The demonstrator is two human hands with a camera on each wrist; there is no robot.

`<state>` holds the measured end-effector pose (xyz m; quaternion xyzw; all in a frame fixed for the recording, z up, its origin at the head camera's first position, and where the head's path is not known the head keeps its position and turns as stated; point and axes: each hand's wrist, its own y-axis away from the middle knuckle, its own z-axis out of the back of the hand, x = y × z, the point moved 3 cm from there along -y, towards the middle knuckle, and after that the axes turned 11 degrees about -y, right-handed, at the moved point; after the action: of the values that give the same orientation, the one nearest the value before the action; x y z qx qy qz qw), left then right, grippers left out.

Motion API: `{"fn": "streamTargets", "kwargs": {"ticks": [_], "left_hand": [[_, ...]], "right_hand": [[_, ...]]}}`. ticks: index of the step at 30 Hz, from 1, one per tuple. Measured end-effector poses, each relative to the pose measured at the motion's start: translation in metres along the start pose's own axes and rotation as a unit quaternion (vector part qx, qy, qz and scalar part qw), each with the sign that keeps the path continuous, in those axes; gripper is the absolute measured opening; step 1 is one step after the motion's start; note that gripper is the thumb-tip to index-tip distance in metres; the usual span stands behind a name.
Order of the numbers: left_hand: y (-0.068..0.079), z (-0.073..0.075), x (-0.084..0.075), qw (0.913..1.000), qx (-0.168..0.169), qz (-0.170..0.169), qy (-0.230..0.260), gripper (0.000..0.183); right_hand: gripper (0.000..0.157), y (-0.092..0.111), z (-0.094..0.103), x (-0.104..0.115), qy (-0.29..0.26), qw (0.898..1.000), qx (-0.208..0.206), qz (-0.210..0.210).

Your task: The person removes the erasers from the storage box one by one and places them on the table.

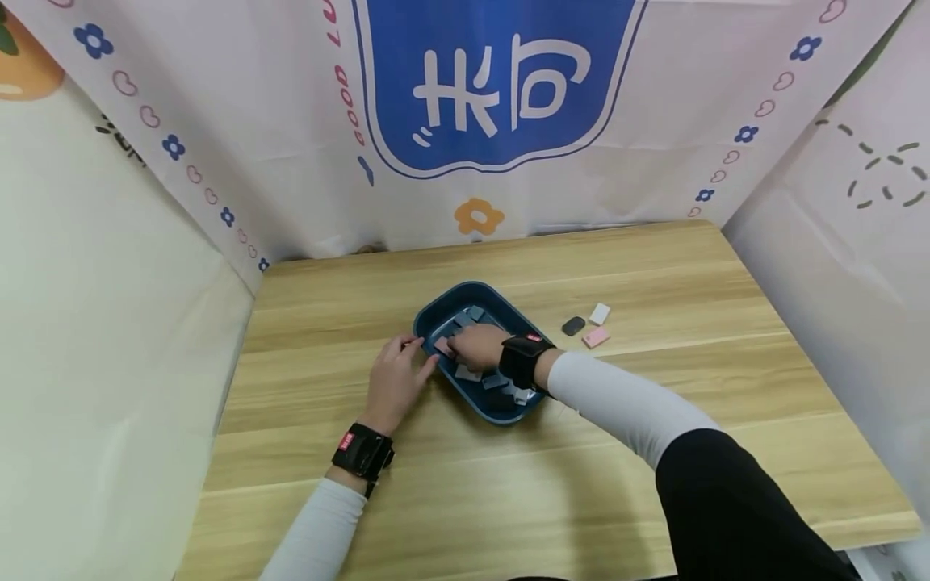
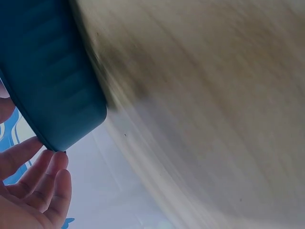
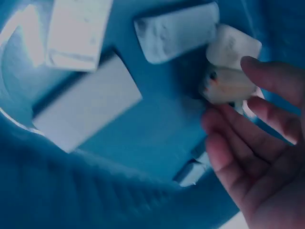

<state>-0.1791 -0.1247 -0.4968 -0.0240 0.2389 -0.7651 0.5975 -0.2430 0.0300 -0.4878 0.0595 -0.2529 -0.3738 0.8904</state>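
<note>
Wooden tabletop (image 1: 312, 323): relaxed left hand (image 1: 392, 383) touches the tray (image 2: 52, 81); right hand (image 1: 477, 347), grip unclear, seemingly selects a pale piece (image 3: 228, 87), likely needing a pinch.

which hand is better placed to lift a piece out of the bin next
Probably the right hand: it is inside the bin, fingers around a small piece, while the left hand only touches the rim.

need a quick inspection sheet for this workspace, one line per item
surface: table, wood-grain
job's things: bin, holding several pieces
clutter: dark piece, white piece and pink piece loose on the table, right of the bin
hands: left hand touches the bin's rim; right hand, inside the bin, appears to pinch a printed piece
cables: nothing seen
surroundings: printed sheet behind, pale side sheets
</note>
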Motion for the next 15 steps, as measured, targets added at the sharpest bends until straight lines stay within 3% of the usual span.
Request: {"fn": "streamTargets", "kwargs": {"ticks": [4,8,11,15], "left_hand": [[0.0,0.0,0.001,1.0,-0.007,-0.001,-0.001,0.039],[0.0,0.0,0.001,0.9999,-0.006,-0.008,-0.002,0.04],[0.001,-0.002,0.001,0.9999,-0.005,-0.013,-0.004,0.041],[0.001,-0.003,0.0,0.9998,-0.007,-0.015,-0.004,0.04]], "right_hand": [[0.026,0.004,-0.001,0.004,0.012,1.0,-0.006,0.015],[0.023,0.014,0.009,-0.002,-0.005,0.999,-0.035,0.028],[0.022,0.036,0.027,-0.023,-0.033,0.995,-0.087,0.023],[0.023,0.082,0.057,-0.075,-0.069,0.98,-0.18,-0.051]]}}
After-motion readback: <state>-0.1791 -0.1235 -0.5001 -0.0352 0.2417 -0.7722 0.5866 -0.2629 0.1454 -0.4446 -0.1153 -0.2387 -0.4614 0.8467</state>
